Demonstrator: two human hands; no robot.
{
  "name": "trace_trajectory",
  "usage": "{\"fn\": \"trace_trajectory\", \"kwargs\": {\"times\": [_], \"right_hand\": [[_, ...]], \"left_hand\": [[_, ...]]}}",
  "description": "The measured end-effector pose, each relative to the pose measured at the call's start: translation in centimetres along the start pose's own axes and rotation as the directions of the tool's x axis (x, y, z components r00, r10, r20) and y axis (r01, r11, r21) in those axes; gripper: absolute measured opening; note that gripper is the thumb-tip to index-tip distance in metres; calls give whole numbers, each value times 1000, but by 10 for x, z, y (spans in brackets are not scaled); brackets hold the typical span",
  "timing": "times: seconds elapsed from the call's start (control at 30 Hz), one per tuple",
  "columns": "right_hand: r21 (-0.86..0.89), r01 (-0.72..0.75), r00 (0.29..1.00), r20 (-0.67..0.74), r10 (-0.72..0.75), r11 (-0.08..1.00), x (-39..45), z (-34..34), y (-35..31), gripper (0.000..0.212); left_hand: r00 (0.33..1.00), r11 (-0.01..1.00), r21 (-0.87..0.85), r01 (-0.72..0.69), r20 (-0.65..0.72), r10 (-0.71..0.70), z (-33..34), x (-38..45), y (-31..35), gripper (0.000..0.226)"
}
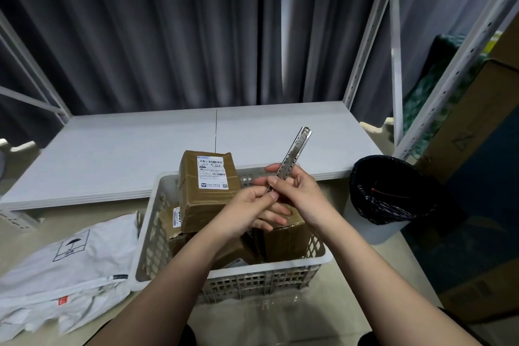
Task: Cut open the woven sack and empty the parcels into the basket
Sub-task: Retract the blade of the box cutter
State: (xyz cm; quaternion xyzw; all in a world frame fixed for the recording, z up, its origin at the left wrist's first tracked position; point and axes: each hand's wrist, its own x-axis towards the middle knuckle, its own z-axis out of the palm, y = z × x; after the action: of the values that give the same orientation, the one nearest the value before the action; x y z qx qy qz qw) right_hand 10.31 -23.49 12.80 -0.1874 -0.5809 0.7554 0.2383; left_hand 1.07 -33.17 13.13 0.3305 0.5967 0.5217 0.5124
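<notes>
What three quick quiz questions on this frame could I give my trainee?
1. True or false: the basket already holds brown boxes.
2. Which hand grips the metal utility knife higher up: A left, B right?
3. Fill in: the flattened white sack lies on the floor to the basket's ____.

Key: 1 true; 2 B; 3 left.

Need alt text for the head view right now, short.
Both hands, left hand and right hand, hold a metal utility knife above a white basket of brown parcels. The flattened white sack lies left of it.
</notes>
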Motion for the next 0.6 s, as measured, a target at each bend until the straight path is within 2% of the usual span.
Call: {"fn": "trace_trajectory", "kwargs": {"times": [0.13, 0.2, 0.3, 0.4, 0.6], "right_hand": [[9, -15, 1000, -5, 15, 1000, -1, -1, -2, 13], [25, -22, 997, -75, 24, 999, -1, -1, -3, 12], [105, -30, 970, -239, 54, 994, 1, -6, -6, 15], [195, -10, 937, -340, 77, 981, 1, -16, -8, 4], [256, 7, 904, -416, 103, 967, 1, -23, -6, 8]], "left_hand": [[1000, 1000, -13, -7, 1, 7, -1, 0, -1, 21], [1000, 999, -42, -17, -21, 17, -2, 0, 0, 17], [983, 987, -133, -91, -172, 67, -7, 2, 1, 10], [937, 962, -192, -193, -329, 122, -14, 3, 1, 4], [874, 951, -97, -294, -429, 226, -12, 4, -1, 4]]}}
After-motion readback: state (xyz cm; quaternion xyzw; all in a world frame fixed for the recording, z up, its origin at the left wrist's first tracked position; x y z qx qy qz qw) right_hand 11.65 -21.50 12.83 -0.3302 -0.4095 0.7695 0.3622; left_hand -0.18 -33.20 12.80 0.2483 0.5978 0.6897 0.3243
